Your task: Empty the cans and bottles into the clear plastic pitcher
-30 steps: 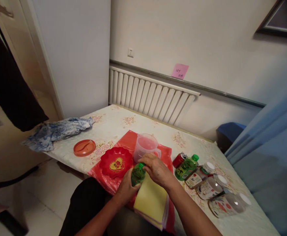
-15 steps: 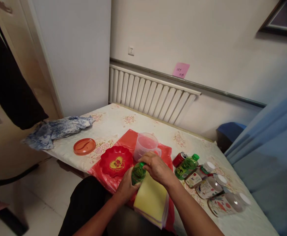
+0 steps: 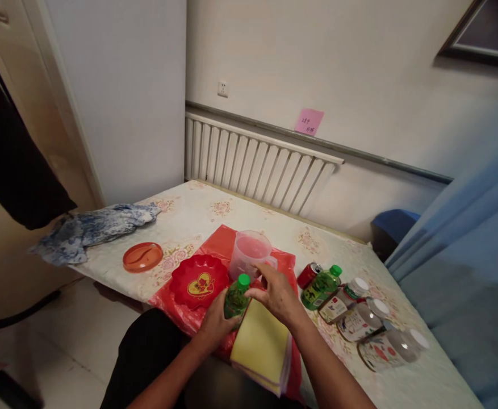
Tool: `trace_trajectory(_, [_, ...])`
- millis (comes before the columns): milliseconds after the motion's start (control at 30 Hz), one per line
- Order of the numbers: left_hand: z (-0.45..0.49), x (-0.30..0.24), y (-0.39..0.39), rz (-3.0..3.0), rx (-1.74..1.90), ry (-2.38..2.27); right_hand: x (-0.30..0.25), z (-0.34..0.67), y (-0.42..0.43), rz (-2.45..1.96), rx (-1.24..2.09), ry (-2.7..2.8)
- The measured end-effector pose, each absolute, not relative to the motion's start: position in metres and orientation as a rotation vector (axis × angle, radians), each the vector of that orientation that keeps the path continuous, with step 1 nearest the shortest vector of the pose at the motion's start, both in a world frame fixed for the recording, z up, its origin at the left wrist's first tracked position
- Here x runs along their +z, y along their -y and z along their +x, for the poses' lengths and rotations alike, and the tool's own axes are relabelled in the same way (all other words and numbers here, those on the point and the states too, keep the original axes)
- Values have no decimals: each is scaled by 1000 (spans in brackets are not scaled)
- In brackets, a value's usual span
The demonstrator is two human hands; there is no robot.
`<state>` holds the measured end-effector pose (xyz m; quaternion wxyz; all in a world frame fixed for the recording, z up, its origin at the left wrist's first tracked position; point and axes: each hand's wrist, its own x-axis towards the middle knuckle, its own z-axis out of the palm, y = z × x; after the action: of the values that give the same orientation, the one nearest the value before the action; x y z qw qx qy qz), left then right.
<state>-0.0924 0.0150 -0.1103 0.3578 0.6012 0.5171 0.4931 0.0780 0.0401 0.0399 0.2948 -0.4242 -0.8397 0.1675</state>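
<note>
My left hand [image 3: 214, 324] is wrapped round a small green bottle [image 3: 235, 299] with a green cap [image 3: 243, 279], held upright over the table's near edge. My right hand [image 3: 276, 295] sits just right of the cap, fingers curled and loosely apart, off the cap; I cannot see anything in it. Under my right wrist lies a stack of yellow sheets [image 3: 260, 346] on a red plastic bag [image 3: 218, 250]. A clear measuring jug [image 3: 251, 255] stands right behind my hands, and a red heart dish [image 3: 199, 280] lies to the left.
An orange lid [image 3: 142, 256] and a blue patterned cloth [image 3: 91, 228] lie at the table's left. To the right lie a red can [image 3: 309, 275], a second green bottle [image 3: 322, 287] and several jars [image 3: 363, 321] on their sides. A radiator [image 3: 257, 170] lines the wall behind.
My right hand has come off the green cap and shifted right, so the cap now shows. The left hand keeps its hold on the bottle.
</note>
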Motion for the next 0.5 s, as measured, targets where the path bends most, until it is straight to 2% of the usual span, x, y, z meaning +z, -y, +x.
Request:
trace_trajectory(267, [-90,-56,-5,1624,1244,-1394,-6,93,-9,-1221,800,1867])
trace_trajectory(500, [-60,-42,5,1743,1140,-1260,-8,109,22,-1246,936,1672])
